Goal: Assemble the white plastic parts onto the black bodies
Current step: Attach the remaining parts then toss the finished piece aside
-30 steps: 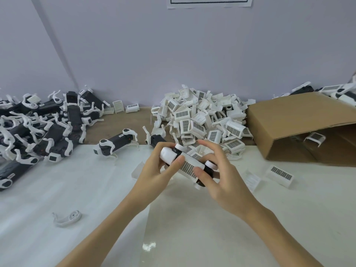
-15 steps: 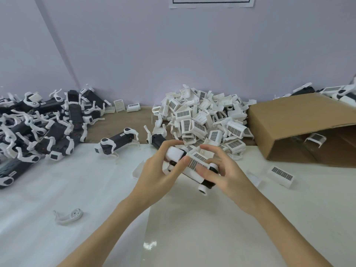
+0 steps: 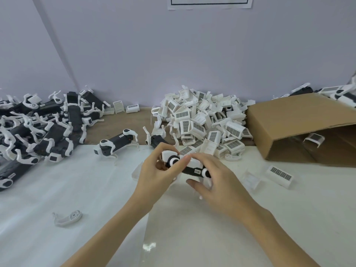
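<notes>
A plain pale lilac wall runs behind the bench, meeting a second wall at a slanting corner on the left. A white sheet of paper with a black border hangs at the top. The brown tabletop is mostly covered by glossy white sheeting, which catches a small glare of light.

Both forearms bare, no sleeves; left grip and right grip ungloved, ringless

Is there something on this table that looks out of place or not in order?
Yes. One loose white leg piece lies alone on the white sheet, apart from the piles. The cardboard box lies tipped on its side. Both hands hold one black body.
</notes>
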Demonstrator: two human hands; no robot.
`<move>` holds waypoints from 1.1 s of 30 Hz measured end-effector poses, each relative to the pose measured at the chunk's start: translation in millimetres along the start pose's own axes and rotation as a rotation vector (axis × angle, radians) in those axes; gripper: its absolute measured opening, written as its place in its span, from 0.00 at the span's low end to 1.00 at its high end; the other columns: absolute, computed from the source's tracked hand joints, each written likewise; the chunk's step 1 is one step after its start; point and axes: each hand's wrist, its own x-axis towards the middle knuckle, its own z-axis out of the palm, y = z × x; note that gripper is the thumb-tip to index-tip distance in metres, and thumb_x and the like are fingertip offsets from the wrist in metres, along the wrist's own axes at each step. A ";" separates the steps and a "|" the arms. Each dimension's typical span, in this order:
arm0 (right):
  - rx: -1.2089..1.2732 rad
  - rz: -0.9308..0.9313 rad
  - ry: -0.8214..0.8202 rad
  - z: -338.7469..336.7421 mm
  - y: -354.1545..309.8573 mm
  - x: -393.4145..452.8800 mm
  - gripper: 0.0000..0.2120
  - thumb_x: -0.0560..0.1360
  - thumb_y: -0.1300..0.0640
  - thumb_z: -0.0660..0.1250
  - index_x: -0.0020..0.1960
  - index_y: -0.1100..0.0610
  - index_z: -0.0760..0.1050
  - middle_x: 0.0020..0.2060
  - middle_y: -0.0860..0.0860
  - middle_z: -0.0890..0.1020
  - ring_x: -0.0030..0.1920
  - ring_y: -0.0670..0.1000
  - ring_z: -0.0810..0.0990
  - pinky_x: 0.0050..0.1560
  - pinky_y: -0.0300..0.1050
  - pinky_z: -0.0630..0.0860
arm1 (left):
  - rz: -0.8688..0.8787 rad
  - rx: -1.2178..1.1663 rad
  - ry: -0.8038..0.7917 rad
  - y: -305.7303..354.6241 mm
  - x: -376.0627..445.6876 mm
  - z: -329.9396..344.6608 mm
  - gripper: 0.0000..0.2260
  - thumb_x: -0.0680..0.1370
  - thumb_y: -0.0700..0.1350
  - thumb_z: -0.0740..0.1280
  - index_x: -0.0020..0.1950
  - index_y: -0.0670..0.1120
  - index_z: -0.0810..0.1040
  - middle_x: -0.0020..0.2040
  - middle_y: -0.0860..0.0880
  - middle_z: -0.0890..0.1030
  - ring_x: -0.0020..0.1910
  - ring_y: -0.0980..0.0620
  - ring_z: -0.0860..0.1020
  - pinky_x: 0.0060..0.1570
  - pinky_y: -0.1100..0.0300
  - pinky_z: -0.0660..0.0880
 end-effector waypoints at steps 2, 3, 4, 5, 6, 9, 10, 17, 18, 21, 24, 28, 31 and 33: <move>-0.067 -0.053 0.087 4.1 -0.8 -0.4 0.27 0.76 0.51 0.77 0.73 0.51 0.76 0.66 0.44 0.81 0.65 0.47 0.78 0.66 0.45 0.75 | 0.041 0.040 -0.025 0.3 -1.2 0.5 0.20 0.72 0.61 0.79 0.53 0.49 0.79 0.40 0.43 0.79 0.36 0.49 0.76 0.34 0.57 0.72; -0.065 -0.058 0.114 4.4 -1.3 -0.6 0.26 0.76 0.52 0.78 0.72 0.51 0.78 0.64 0.44 0.82 0.62 0.47 0.79 0.64 0.45 0.75 | 0.054 0.048 -0.027 1.3 -1.5 0.8 0.20 0.72 0.61 0.79 0.52 0.49 0.80 0.40 0.43 0.80 0.36 0.48 0.76 0.35 0.56 0.73; -0.065 -0.060 0.126 3.7 -1.3 -0.2 0.25 0.76 0.52 0.78 0.71 0.51 0.79 0.62 0.44 0.84 0.60 0.49 0.80 0.62 0.44 0.76 | 0.062 0.054 -0.021 2.4 -1.1 1.0 0.19 0.72 0.61 0.79 0.52 0.49 0.80 0.40 0.44 0.80 0.36 0.46 0.77 0.35 0.55 0.73; -0.078 -0.063 0.127 4.4 -1.9 0.2 0.24 0.75 0.52 0.78 0.71 0.51 0.79 0.61 0.43 0.84 0.58 0.50 0.81 0.61 0.45 0.76 | 0.067 0.059 -0.010 3.4 -1.4 -0.4 0.19 0.71 0.61 0.79 0.51 0.49 0.80 0.40 0.44 0.81 0.36 0.43 0.78 0.36 0.53 0.73; -0.105 -0.061 0.129 3.2 -1.3 0.5 0.24 0.75 0.52 0.78 0.70 0.50 0.79 0.60 0.43 0.85 0.57 0.52 0.82 0.60 0.45 0.77 | 0.069 0.060 -0.006 4.7 -1.4 -0.7 0.19 0.70 0.61 0.79 0.51 0.50 0.81 0.40 0.44 0.81 0.37 0.39 0.79 0.37 0.52 0.74; -0.096 -0.031 0.120 1.2 0.8 2.3 0.24 0.77 0.52 0.76 0.71 0.50 0.78 0.61 0.42 0.84 0.58 0.51 0.81 0.58 0.48 0.80 | 0.057 0.072 -0.036 7.4 -3.0 -2.6 0.19 0.70 0.61 0.78 0.54 0.51 0.81 0.42 0.46 0.82 0.40 0.39 0.81 0.40 0.52 0.77; -0.048 -0.012 0.117 0.3 2.7 2.8 0.24 0.78 0.52 0.75 0.72 0.49 0.77 0.62 0.42 0.83 0.60 0.50 0.80 0.58 0.46 0.80 | 0.054 0.085 -0.059 8.4 -3.8 -1.9 0.20 0.71 0.60 0.77 0.57 0.53 0.81 0.44 0.49 0.83 0.41 0.45 0.82 0.43 0.55 0.79; 0.058 0.032 0.055 -1.0 14.8 0.8 0.27 0.78 0.63 0.74 0.74 0.47 0.74 0.65 0.43 0.81 0.65 0.46 0.79 0.64 0.46 0.77 | 0.348 0.293 -0.021 7.4 -10.2 7.7 0.14 0.74 0.50 0.81 0.56 0.51 0.84 0.49 0.52 0.81 0.48 0.48 0.83 0.49 0.58 0.80; 0.087 0.036 0.047 -0.6 14.1 0.6 0.26 0.78 0.62 0.73 0.73 0.46 0.75 0.63 0.43 0.82 0.63 0.47 0.81 0.62 0.48 0.78 | 0.387 0.334 -0.029 7.1 -11.7 9.9 0.15 0.74 0.51 0.82 0.56 0.49 0.84 0.49 0.53 0.80 0.48 0.48 0.83 0.49 0.61 0.79; 0.134 0.028 0.042 1.9 12.1 1.5 0.25 0.79 0.61 0.72 0.72 0.43 0.75 0.58 0.42 0.85 0.59 0.48 0.83 0.58 0.47 0.79 | 0.402 0.326 -0.021 8.0 -13.4 10.2 0.12 0.77 0.54 0.78 0.55 0.50 0.82 0.48 0.51 0.79 0.48 0.50 0.82 0.49 0.64 0.77; 0.106 0.021 0.059 1.1 13.5 3.2 0.30 0.79 0.63 0.72 0.76 0.43 0.72 0.61 0.43 0.83 0.62 0.46 0.81 0.61 0.44 0.79 | 0.184 0.109 -0.093 15.2 -10.1 5.4 0.08 0.79 0.51 0.73 0.52 0.48 0.80 0.46 0.43 0.81 0.45 0.48 0.81 0.48 0.57 0.76; -0.082 -0.049 0.139 2.1 16.4 1.8 0.30 0.76 0.55 0.77 0.76 0.46 0.73 0.55 0.48 0.76 0.57 0.50 0.77 0.57 0.49 0.79 | -0.023 -0.076 -0.160 22.4 -7.9 -1.3 0.14 0.87 0.52 0.64 0.57 0.43 0.81 0.52 0.39 0.82 0.50 0.47 0.81 0.58 0.48 0.76; -0.067 -0.077 0.169 4.1 17.8 1.6 0.30 0.75 0.49 0.77 0.75 0.45 0.74 0.52 0.48 0.74 0.56 0.50 0.75 0.58 0.48 0.78 | -0.029 -0.008 -0.141 20.5 -7.8 -2.5 0.15 0.87 0.55 0.62 0.61 0.46 0.82 0.55 0.44 0.85 0.57 0.44 0.82 0.64 0.47 0.77; -0.066 -0.073 0.193 4.2 15.7 2.6 0.29 0.74 0.45 0.76 0.74 0.44 0.76 0.52 0.47 0.72 0.55 0.50 0.74 0.57 0.46 0.77 | -0.011 0.032 -0.175 18.5 -6.5 -3.9 0.12 0.84 0.56 0.67 0.64 0.53 0.81 0.54 0.50 0.86 0.56 0.50 0.84 0.59 0.58 0.79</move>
